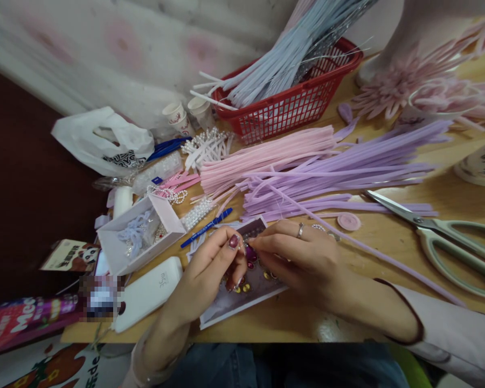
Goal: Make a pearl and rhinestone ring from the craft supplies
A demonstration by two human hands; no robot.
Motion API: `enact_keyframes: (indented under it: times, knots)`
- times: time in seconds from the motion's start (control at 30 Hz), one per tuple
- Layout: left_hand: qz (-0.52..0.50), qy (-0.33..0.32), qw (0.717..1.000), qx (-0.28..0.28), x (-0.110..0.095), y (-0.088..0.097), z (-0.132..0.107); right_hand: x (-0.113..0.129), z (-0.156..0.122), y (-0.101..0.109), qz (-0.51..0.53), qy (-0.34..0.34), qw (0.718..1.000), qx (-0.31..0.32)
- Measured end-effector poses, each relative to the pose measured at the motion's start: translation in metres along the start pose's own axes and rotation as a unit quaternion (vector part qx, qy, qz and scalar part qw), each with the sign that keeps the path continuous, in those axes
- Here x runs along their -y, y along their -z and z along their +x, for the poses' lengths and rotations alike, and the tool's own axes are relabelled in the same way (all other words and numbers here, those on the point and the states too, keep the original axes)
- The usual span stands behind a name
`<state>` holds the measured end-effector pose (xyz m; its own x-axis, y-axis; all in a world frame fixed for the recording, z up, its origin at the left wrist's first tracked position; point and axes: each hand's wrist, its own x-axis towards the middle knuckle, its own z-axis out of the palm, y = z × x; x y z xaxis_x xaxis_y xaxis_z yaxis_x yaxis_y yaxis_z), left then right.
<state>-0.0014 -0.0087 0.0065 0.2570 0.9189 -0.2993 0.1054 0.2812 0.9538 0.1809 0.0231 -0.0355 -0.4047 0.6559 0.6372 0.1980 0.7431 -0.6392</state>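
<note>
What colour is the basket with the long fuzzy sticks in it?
The basket is red; it shows in the head view, the only one here.

At the back of the surface [297,324] stands a basket [283,116], paper cups [202,111] left of it. Before it lie stems [327,168], scissors [418,220] front-right of them. By the near edge, a tray [235,311] of gems [250,255], power bank [149,293] to its left.

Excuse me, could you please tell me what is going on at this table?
A person's left hand and right hand are close together over a shallow box with small gold and dark red pieces in it. Whether they hold anything is too small to tell. Beyond the box lie pink stems and purple stems, with scissors off to the right.
</note>
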Motion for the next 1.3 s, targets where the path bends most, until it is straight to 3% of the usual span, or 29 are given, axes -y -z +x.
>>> enact_keyframes:
  times: [0.8,1.3]
  knots:
    - [0.045,-0.009,0.998,-0.031,-0.0016,-0.0014,0.0019,0.0004,-0.0027,0.0009,-0.036,0.006,0.999,-0.008]
    - [0.053,-0.015,0.998,-0.030,0.0013,-0.0020,0.0007,0.0035,-0.0006,0.0052,-0.104,0.045,0.993,0.009]
